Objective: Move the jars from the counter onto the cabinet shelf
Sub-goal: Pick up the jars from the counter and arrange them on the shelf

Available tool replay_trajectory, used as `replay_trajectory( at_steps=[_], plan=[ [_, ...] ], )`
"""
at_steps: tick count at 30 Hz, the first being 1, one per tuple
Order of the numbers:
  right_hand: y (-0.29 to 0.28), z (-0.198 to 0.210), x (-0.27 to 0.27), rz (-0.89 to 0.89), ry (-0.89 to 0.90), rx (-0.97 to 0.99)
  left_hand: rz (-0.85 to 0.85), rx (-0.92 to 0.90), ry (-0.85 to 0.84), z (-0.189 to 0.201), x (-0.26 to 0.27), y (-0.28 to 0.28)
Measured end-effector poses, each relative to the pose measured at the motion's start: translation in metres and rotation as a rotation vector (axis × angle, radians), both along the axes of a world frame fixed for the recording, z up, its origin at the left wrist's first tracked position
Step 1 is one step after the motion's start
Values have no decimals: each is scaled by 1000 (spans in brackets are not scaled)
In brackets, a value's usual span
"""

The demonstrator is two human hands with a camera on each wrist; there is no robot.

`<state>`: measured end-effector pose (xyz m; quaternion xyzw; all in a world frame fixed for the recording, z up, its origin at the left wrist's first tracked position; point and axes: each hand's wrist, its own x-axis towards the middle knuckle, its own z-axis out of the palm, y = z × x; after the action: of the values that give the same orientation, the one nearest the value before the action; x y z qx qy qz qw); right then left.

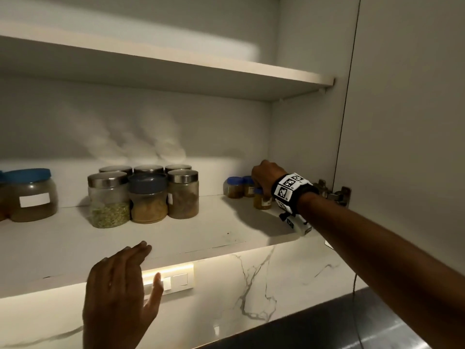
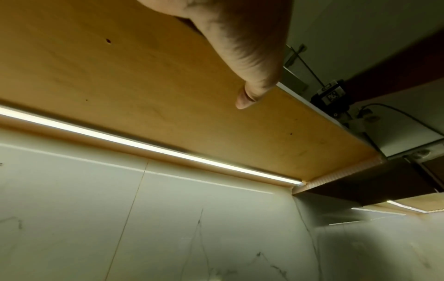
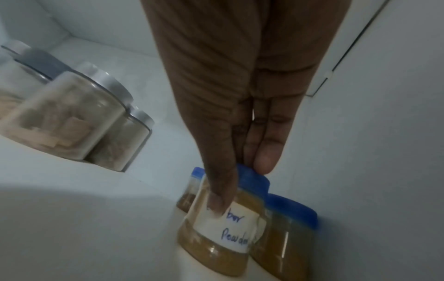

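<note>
Three small blue-lidded jars of brown powder stand at the right end of the lower cabinet shelf [image 1: 214,233]. My right hand [image 1: 258,187] reaches in over them. In the right wrist view this hand [image 3: 241,186] grips the labelled jar [image 3: 223,233], thumb down its front and fingers on the blue lid. The same jar [image 1: 262,201] is the front one in the head view. A second jar [image 3: 288,239] stands against it and a third [image 3: 188,192] is behind. My left hand [image 1: 148,260] is open and holds nothing, its fingertips at the shelf's front edge; its thumb [image 2: 250,91] shows under the shelf.
Several steel-lidded jars [image 1: 143,195] cluster mid-shelf and a big blue-lidded jar [image 1: 30,195] stands at far left. The upper shelf [image 1: 176,71] is bare. The open door's hinge [image 1: 337,195] is just right of my wrist. A light strip [image 2: 144,144], a switch plate [image 1: 176,278] and the dark counter [image 1: 327,323] lie below.
</note>
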<state>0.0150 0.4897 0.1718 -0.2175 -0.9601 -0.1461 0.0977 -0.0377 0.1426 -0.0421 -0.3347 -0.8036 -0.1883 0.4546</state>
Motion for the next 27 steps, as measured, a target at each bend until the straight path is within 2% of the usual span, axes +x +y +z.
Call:
replay_trajectory(
  at_steps=[10,17,27],
  plan=[
    [4,15,-25,-23,-9,-19,38,26,117,-7,-13,3],
    [16,9,-45,-26,82,-61,56,49,185,-10,-18,4],
    [28,1,-51,-24,113,-83,44,28,164,-11,-22,1]
  ],
)
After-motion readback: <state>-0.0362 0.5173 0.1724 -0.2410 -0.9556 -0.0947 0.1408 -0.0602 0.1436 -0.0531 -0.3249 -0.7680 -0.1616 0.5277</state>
